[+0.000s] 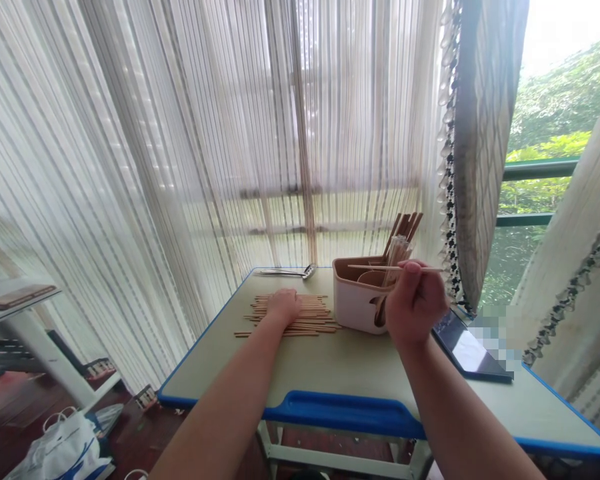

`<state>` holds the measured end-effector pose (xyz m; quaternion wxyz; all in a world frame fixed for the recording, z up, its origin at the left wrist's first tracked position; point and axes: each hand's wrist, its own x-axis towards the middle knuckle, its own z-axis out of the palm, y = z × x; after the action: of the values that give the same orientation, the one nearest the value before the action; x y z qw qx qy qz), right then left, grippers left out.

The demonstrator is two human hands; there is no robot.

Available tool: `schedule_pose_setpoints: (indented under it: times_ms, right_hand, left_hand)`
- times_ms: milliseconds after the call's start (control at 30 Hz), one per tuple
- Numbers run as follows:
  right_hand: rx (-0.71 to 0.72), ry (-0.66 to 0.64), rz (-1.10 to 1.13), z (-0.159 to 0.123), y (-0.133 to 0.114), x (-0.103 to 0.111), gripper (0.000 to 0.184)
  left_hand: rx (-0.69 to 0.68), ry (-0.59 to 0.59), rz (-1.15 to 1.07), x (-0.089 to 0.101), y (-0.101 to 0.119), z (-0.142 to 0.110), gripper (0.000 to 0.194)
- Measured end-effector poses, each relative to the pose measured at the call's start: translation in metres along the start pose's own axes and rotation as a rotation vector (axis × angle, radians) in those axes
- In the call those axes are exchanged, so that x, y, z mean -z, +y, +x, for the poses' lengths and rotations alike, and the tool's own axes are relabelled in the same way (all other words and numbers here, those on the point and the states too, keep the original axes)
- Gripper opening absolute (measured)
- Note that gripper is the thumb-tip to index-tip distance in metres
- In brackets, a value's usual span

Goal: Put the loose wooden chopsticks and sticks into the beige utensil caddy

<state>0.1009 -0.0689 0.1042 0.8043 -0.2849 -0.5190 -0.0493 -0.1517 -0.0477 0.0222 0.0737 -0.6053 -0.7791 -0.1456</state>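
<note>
Several wooden chopsticks lie side by side in a loose row on the desk. My left hand is over them, palm down, with curled fingers pressed on the chopsticks; its fingertips are hidden. In my right hand, a single light chopstick is pinched, held nearly level above the holder. This white utensil holder has a brown rim and a dark handle-like patch on its front. Darker chopsticks and a clear-wrapped bundle stand up in it. My right hand hides its right side.
A metal slotted spoon lies at the desk's back edge. To the right rests a dark tablet. The pale desk has a blue rim. Striped curtains hang behind, and a white bag is on the floor.
</note>
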Motion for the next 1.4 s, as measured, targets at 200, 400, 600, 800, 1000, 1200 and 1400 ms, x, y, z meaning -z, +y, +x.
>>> schedule_pose_setpoints:
  times_ms: [200,400,600,800,1000,1200,1400]
  right_hand:
    - [-0.060,-0.383,-0.154,0.003,0.008,-0.010,0.037]
    - [-0.134,-0.493,-0.148,0.003,0.008,-0.015,0.036]
    - [-0.109,-0.150,0.002,-0.001,0.001,-0.005,0.027]
    - [0.342,-0.305,0.113,-0.016,0.000,-0.001,0.009]
    - [0.614,-0.747,0.152,-0.045,-0.015,-0.018,0.012]
    - [0.400,-0.805,0.179,-0.046,-0.014,-0.019,0.012]
    - [0.250,-0.688,0.238,-0.044,-0.007,-0.019,0.013]
  left_hand:
    - [0.029,-0.009,0.034,0.002,0.001,0.000,0.045]
    - [-0.013,-0.015,0.061,0.007,0.001,0.000,0.036]
    - [-0.039,-0.050,0.105,0.005,0.000,0.002,0.036]
    - [-0.021,-0.084,0.111,0.004,0.004,0.008,0.035]
    - [-0.006,-0.103,0.083,0.007,0.006,0.007,0.028]
    - [-0.041,-0.023,0.037,0.011,0.007,0.002,0.022]
    - [-0.056,0.208,-0.113,0.009,0.006,0.004,0.022]
